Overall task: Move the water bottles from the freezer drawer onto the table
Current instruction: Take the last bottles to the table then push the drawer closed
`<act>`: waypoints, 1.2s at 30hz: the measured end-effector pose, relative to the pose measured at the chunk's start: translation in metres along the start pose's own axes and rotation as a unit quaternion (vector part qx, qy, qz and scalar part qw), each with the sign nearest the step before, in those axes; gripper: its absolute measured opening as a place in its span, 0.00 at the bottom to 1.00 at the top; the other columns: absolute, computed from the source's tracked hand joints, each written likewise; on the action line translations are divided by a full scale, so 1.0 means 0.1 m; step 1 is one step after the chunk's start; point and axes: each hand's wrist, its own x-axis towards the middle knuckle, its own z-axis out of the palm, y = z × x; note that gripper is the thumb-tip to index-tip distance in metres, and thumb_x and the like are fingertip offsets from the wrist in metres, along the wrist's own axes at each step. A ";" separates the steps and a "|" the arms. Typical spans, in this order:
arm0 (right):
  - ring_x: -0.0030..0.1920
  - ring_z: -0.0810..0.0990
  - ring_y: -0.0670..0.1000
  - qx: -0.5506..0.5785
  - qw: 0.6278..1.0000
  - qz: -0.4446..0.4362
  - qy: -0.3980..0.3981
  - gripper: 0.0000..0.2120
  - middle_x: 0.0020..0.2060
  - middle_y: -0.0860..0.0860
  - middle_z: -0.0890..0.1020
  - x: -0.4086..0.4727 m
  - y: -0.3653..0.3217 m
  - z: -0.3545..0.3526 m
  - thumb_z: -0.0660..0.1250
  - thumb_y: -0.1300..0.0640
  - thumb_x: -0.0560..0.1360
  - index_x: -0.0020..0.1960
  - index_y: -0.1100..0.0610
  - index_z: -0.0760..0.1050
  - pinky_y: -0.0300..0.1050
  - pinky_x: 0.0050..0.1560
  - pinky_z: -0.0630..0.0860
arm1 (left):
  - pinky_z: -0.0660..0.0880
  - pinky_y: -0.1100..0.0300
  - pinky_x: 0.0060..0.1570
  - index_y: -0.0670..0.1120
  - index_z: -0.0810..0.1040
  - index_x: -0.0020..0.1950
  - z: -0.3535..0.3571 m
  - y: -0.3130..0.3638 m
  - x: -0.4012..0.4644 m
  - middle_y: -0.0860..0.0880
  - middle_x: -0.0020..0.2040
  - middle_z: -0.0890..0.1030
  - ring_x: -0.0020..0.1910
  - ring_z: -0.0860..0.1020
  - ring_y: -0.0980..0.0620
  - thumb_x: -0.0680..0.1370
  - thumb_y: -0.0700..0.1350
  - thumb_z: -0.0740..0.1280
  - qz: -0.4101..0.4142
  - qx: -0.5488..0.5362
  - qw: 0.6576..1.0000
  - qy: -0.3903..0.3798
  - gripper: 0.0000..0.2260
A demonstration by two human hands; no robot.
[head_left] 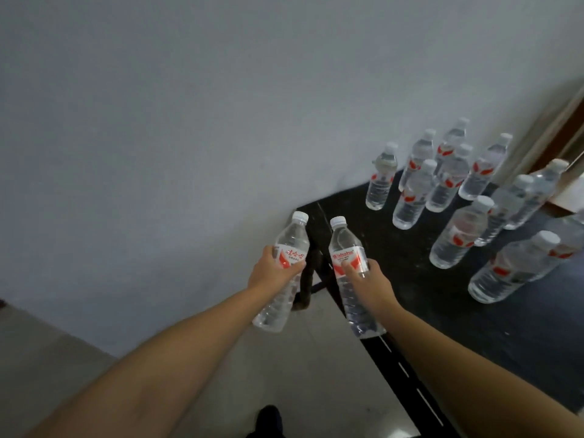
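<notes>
My left hand (273,273) grips a clear water bottle (289,245) with a white cap and a red-and-white label, held upright over the floor just left of the black table (521,327). My right hand (368,284) grips a second such bottle (346,248) at its label, over the table's left edge. Several more water bottles (455,237) stand on the table to the right, clustered toward the far corner. The freezer drawer is out of view.
A grey wall (221,105) rises behind the table. A light floor (316,374) lies below on the left, with a dark shoe (268,420) at the bottom edge. A table leg (308,279) shows between the two held bottles. A wooden door frame (562,131) stands at far right.
</notes>
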 end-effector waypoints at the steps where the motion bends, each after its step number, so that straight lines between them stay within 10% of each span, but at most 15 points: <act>1: 0.49 0.80 0.49 0.008 1.000 0.007 0.016 0.36 0.55 0.49 0.78 0.09 -0.09 0.01 0.63 0.34 0.71 0.72 0.50 0.59 0.41 0.42 0.74 | 0.77 0.55 0.48 0.49 0.65 0.65 -0.05 0.09 0.18 0.49 0.60 0.77 0.54 0.78 0.48 0.71 0.58 0.72 0.011 0.004 1.000 -0.012 0.28; 9: 0.47 0.78 0.41 0.097 0.989 0.021 0.113 0.32 0.51 0.44 0.78 0.77 -0.30 -0.16 0.75 0.42 0.66 0.64 0.51 0.66 0.35 0.40 0.74 | 0.75 0.61 0.44 0.50 0.67 0.58 0.09 0.66 1.48 0.48 0.56 0.79 0.47 0.78 0.53 0.67 0.50 0.77 0.061 -0.006 0.990 -0.128 0.25; 14: 0.55 0.77 0.49 0.117 0.988 0.030 0.100 0.32 0.55 0.46 0.77 1.31 -0.34 -0.35 0.77 0.46 0.64 0.62 0.47 0.64 0.47 0.52 0.77 | 0.73 0.48 0.60 0.47 0.65 0.66 0.40 0.95 2.05 0.46 0.59 0.77 0.58 0.77 0.43 0.65 0.52 0.77 0.069 0.033 0.985 -0.157 0.35; 26: 0.47 0.76 0.32 0.098 0.991 -0.002 0.095 0.32 0.48 0.35 0.76 1.92 -0.33 -0.30 0.78 0.52 0.66 0.63 0.43 0.64 0.24 0.36 0.73 | 0.75 0.50 0.60 0.45 0.68 0.64 1.06 1.18 2.87 0.43 0.57 0.80 0.56 0.79 0.46 0.66 0.41 0.78 0.081 -0.081 0.977 -0.180 0.30; 36: 0.52 0.76 0.37 0.074 0.992 0.008 0.098 0.34 0.53 0.38 0.74 1.87 -0.24 -0.26 0.76 0.55 0.67 0.65 0.44 0.61 0.23 0.43 0.70 | 0.73 0.49 0.62 0.47 0.69 0.61 1.17 1.01 2.95 0.47 0.55 0.79 0.57 0.78 0.48 0.67 0.39 0.76 0.069 -0.092 0.969 -0.218 0.26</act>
